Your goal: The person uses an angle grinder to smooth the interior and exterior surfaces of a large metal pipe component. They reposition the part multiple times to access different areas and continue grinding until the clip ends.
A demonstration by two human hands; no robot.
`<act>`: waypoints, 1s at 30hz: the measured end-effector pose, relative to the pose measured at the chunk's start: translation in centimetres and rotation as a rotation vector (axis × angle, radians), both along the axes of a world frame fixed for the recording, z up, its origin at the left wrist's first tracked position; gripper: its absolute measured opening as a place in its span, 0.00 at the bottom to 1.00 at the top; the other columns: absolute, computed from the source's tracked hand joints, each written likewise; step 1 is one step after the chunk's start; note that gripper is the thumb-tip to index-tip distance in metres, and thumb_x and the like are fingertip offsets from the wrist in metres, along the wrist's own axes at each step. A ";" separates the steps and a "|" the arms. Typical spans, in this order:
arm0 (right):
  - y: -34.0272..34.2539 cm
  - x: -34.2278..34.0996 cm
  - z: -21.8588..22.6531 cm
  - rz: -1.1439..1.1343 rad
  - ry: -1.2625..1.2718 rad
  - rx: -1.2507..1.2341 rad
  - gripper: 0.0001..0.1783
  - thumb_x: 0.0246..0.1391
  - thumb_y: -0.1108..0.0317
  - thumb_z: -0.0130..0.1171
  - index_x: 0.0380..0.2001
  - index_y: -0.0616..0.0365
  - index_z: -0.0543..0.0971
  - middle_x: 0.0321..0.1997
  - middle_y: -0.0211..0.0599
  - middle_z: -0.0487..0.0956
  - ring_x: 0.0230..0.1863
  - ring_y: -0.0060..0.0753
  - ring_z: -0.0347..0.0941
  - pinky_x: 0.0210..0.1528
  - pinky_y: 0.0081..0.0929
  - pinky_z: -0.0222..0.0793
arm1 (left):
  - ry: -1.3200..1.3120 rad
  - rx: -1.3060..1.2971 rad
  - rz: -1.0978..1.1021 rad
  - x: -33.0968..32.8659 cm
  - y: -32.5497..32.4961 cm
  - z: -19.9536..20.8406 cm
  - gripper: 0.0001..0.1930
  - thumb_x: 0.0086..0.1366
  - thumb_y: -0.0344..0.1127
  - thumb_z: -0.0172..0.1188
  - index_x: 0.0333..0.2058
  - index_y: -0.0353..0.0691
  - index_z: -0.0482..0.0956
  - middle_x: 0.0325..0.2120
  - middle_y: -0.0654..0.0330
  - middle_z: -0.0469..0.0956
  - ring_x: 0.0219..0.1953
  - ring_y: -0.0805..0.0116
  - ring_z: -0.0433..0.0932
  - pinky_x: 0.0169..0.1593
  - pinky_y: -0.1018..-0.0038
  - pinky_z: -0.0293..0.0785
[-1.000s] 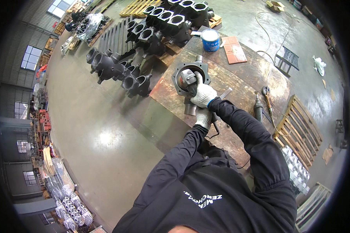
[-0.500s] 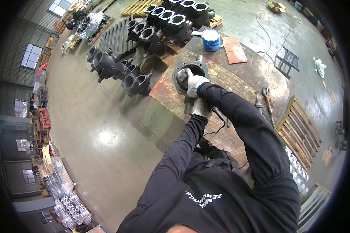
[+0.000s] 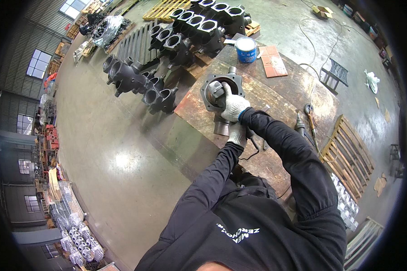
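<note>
A round grey metal casting (image 3: 212,83) with a flanged rim stands on a rusty steel worktable (image 3: 276,95). My right hand (image 3: 233,106), in a white knit glove, rests on the casting's near rim and is closed over a metal part inside its bore. My left hand (image 3: 236,134), also gloved, sits just below it at the table's front edge, gripping a short metal cylinder (image 3: 221,127) that stands beside the casting. Both black sleeves reach up from the lower edge.
Rows of dark cast valve bodies (image 3: 142,83) lie on the concrete floor to the left and at the back. A blue paint can (image 3: 246,49) and a red-brown card (image 3: 273,61) stand on the table's far end. A grinder (image 3: 300,125) with a cable lies at the right. A wooden pallet (image 3: 348,156) lies beyond.
My right hand has moved up from the table's front edge onto the casting's rim. My left hand has stayed near the short cylinder.
</note>
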State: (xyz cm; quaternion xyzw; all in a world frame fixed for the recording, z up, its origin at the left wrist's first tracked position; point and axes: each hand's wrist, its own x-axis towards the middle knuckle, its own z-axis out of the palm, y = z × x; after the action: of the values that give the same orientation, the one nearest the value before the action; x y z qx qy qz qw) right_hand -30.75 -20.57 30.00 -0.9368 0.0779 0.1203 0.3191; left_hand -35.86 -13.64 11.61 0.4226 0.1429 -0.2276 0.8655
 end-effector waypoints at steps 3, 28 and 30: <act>-0.9 -0.5 0.7 0.102 -0.024 -0.039 0.61 0.46 0.62 0.64 0.75 0.62 0.38 0.41 0.65 0.83 0.43 0.61 0.83 0.49 0.44 0.78 | 0.243 -0.204 -0.040 -1.2 -0.8 2.9 0.04 0.74 0.39 0.52 0.41 0.48 0.71 0.18 0.61 0.71 0.14 0.63 0.69 0.16 0.66 0.63; -2.1 -0.5 1.4 0.099 0.003 0.057 0.60 0.45 0.61 0.66 0.75 0.62 0.42 0.45 0.67 0.81 0.46 0.61 0.82 0.51 0.44 0.77 | -0.503 0.282 -0.272 -2.1 -0.9 -4.6 0.16 0.75 0.41 0.49 0.57 0.45 0.72 0.52 0.57 0.78 0.48 0.61 0.79 0.49 0.66 0.76; -2.1 -0.3 1.3 0.098 0.023 0.065 0.61 0.43 0.61 0.67 0.75 0.59 0.42 0.45 0.68 0.81 0.46 0.63 0.82 0.51 0.46 0.77 | -0.402 0.042 -0.040 -2.5 -2.1 -5.5 0.17 0.76 0.42 0.46 0.58 0.44 0.73 0.53 0.58 0.78 0.51 0.62 0.78 0.52 0.67 0.75</act>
State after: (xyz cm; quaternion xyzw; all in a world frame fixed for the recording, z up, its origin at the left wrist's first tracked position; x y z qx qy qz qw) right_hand -31.09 -22.69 31.31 -0.9271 0.0315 0.1493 0.3423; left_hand -38.32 -15.74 6.08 0.4802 -0.0365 -0.1527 0.8630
